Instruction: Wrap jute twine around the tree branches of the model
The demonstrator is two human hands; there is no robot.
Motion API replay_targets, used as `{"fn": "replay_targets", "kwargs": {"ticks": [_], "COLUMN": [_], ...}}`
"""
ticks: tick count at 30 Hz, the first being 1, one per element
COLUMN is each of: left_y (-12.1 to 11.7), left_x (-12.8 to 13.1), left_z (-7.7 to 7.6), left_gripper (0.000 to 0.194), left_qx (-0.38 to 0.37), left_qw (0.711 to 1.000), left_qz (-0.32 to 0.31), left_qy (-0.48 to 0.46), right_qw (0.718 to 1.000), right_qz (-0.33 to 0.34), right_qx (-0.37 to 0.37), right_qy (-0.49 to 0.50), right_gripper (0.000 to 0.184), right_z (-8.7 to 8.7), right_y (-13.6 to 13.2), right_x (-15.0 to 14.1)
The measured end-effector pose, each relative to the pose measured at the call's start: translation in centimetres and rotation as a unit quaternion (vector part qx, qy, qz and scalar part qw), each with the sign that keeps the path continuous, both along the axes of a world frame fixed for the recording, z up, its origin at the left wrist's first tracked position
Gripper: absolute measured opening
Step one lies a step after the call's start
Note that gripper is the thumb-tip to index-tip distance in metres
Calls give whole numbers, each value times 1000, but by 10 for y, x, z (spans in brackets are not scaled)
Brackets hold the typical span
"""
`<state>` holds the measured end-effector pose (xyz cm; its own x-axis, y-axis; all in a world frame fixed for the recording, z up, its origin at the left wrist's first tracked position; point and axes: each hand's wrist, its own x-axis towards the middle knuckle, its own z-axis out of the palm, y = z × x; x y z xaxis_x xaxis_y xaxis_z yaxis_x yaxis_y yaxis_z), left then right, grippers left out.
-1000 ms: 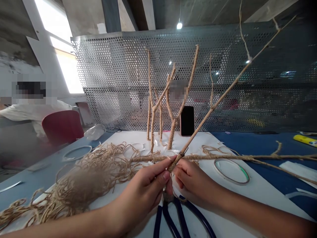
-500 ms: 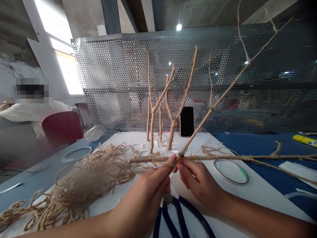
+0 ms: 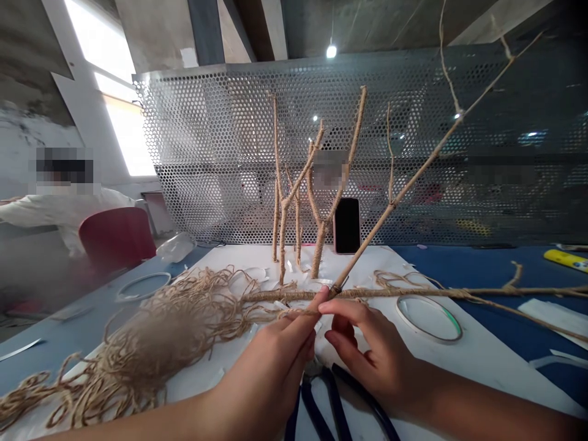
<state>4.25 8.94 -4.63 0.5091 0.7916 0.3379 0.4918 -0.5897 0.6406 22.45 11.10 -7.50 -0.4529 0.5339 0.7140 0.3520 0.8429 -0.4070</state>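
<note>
A long bare branch [image 3: 418, 176] slants up to the right, with thin side twigs. My left hand [image 3: 273, 361] is closed around its lower end, thumb along the top. My right hand [image 3: 379, 343] has thumb and index finger apart; the index fingertip touches near my left thumb at the branch. Just above my fingers, something small and dark crosses the branch, too small to make out. Below my hands lie blue-handled pliers [image 3: 339, 410], their jaws partly hidden. A twine-wrapped branch [image 3: 408, 293] lies across the table behind my hands.
A tangled heap of jute twine [image 3: 138, 361] covers the left of the white board [image 3: 487, 373]. Several twine-wrapped branches [image 3: 319, 245] stand upright behind, beside a phone [image 3: 347, 226]. A tape ring [image 3: 429, 339] lies right. A perforated metal screen [image 3: 220, 135] closes the back. A person [image 3: 68, 208] sits left.
My right thumb and index finger have parted from their pinch beside the branch, and the index finger has moved onto my left thumb area. My left hand keeps its grip.
</note>
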Motion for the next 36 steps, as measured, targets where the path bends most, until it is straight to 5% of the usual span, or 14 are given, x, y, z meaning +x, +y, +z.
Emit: {"fn": "replay_targets", "kwargs": {"ticks": [6, 14, 19, 23, 28, 36], "left_y": [-1, 0, 1, 0, 1, 0], "left_x": [0, 0, 0, -1, -2, 0], "left_z": [0, 2, 2, 0, -3, 1], "left_gripper": [53, 55, 54, 52, 48, 36], "left_qx": [-14, -44, -33, 3, 45, -33], "left_qw": [1000, 999, 999, 1000, 998, 999], "left_qz": [-4, -5, -14, -16, 3, 7], "left_qy": [21, 23, 14, 19, 35, -19], "right_qw": [1000, 997, 995, 999, 992, 948], "right_qz": [-10, 4, -10, -18, 0, 17], "right_qx": [-20, 64, 73, 24, -121, -317], "right_qy": [-18, -47, -71, -45, -43, 18], "right_gripper": [14, 22, 11, 13, 23, 36], "right_z": [0, 0, 4, 7, 9, 6], "right_y": [2, 8, 5, 1, 2, 14], "right_x": [-2, -2, -4, -5, -5, -3]}}
